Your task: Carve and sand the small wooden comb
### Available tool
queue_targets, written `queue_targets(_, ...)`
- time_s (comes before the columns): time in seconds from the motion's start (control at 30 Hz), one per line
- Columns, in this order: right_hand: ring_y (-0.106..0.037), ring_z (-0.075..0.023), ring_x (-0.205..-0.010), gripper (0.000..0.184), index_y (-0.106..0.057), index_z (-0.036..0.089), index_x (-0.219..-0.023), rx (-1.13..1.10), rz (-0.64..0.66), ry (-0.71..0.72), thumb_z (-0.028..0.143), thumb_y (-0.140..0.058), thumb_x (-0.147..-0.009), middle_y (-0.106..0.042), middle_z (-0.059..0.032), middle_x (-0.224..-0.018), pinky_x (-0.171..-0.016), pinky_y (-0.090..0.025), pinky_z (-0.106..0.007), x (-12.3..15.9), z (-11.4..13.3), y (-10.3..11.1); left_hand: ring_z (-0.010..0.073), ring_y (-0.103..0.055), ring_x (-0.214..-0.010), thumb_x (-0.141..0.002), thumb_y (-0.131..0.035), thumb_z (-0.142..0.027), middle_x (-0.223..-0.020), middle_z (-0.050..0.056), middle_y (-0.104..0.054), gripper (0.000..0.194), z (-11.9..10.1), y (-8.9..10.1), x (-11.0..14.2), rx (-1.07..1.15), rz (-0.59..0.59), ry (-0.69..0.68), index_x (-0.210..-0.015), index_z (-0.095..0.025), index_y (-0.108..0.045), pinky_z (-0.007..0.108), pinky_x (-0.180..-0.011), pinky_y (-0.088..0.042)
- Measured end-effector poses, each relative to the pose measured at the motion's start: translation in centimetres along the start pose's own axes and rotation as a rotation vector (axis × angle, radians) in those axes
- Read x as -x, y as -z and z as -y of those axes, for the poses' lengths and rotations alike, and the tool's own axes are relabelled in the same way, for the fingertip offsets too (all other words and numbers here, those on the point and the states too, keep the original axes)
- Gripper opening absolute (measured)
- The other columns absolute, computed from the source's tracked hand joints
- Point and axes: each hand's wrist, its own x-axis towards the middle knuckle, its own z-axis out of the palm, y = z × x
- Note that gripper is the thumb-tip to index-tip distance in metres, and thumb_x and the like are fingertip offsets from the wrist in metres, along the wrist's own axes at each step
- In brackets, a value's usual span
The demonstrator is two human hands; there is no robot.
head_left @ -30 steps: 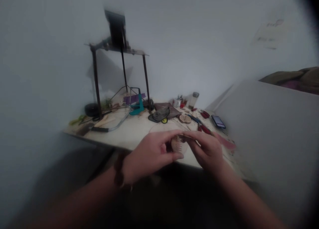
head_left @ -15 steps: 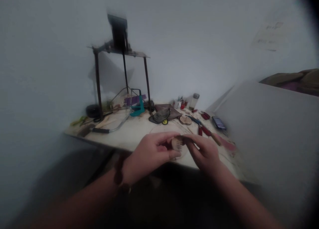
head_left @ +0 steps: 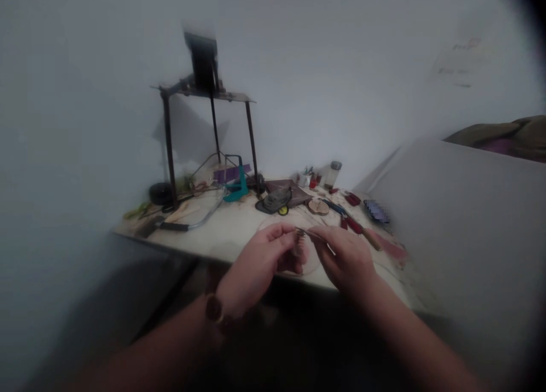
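My left hand [head_left: 262, 261] is closed around a small wooden comb [head_left: 301, 243], above the front edge of the table. The comb's teeth point to the right, and my fingers hide part of its body. My right hand [head_left: 347, 255] pinches a thin, flat, dark strip [head_left: 309, 233], perhaps a file or a folded piece of sandpaper. The strip's tip lies at the upper end of the comb's teeth. Whether it sits between two teeth I cannot tell.
On the table [head_left: 213, 235] lie a hacksaw [head_left: 174, 226], a teal-handled tool [head_left: 236, 192], a grey cap-like bundle [head_left: 275, 198], a wood slice [head_left: 318, 206], red-handled tools [head_left: 354, 225] and a phone-like object [head_left: 377, 211]. A jar [head_left: 333, 174] and a dark metal stand [head_left: 168, 147] rise behind.
My left hand has turned, so the comb shows more edge-on than before. My right hand has shifted slightly left, bringing the strip's tip over the comb's upper end.
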Motion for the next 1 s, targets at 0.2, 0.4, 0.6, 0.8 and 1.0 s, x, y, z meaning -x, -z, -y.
queue_targets(0.2,-0.079,-0.0212,-0.089,0.025,-0.080,0.022,-0.121,0.037,0.048,0.001,0.014,-0.060,-0.109,-0.085,-0.0098,-0.101,-0.083,-0.062,-0.031,1.4,-1.9,-0.5,0.0145,-0.069,-0.073,-0.102,-0.081,-0.041,-0.087,0.002,-0.076,0.025,-0.1,0.1,0.6,-0.040,-0.097,-0.105,-0.114,-0.019,-0.075,0.027,-0.071,-0.058)
queue_targets(0.4,-0.082,-0.0219,-0.077,0.024,-0.084,0.022,-0.111,-0.069,0.028,-0.275,0.028,-0.061,-0.111,-0.086,-0.0053,-0.089,-0.071,-0.063,-0.030,3.5,-3.2,-1.1,0.0179,-0.075,-0.080,-0.100,-0.083,-0.040,-0.095,0.003,-0.080,0.028,-1.8,0.5,1.4,-0.294,-0.230,-0.197,-0.118,-0.021,-0.075,0.027,-0.070,-0.060)
queue_targets(0.6,-0.080,-0.0189,-0.072,0.036,-0.082,0.022,-0.086,-0.318,-0.017,-0.373,0.031,-0.059,-0.112,-0.083,-0.0029,-0.080,-0.067,-0.059,-0.026,0.8,1.2,0.2,0.0192,-0.078,-0.085,-0.105,-0.076,-0.043,-0.099,0.005,-0.082,0.032,-1.1,-0.1,1.3,-0.423,-0.173,-0.204,-0.128,-0.022,-0.070,0.029,-0.075,-0.061)
queue_targets(0.8,-0.077,-0.0183,-0.064,0.030,-0.086,0.022,-0.084,-0.405,-0.033,-0.442,0.031,-0.067,-0.106,-0.081,-0.0011,-0.073,-0.062,-0.058,-0.025,-0.8,2.5,0.5,0.0196,-0.079,-0.083,-0.105,-0.078,-0.046,-0.096,0.005,-0.082,0.029,-1.0,-0.3,1.6,-0.467,-0.127,-0.219,-0.117,-0.020,-0.072,0.030,-0.077,-0.061)
queue_targets(1.0,-0.080,-0.0216,-0.076,0.036,-0.090,0.021,-0.096,-0.536,-0.016,-0.536,0.042,-0.064,-0.110,-0.085,-0.0054,-0.084,-0.069,-0.061,-0.028,-0.5,2.1,0.6,0.0201,-0.079,-0.081,-0.104,-0.078,-0.048,-0.093,0.005,-0.081,0.030,-0.8,0.3,0.9,-0.488,-0.159,-0.201,-0.114,-0.020,-0.075,0.029,-0.071,-0.062)
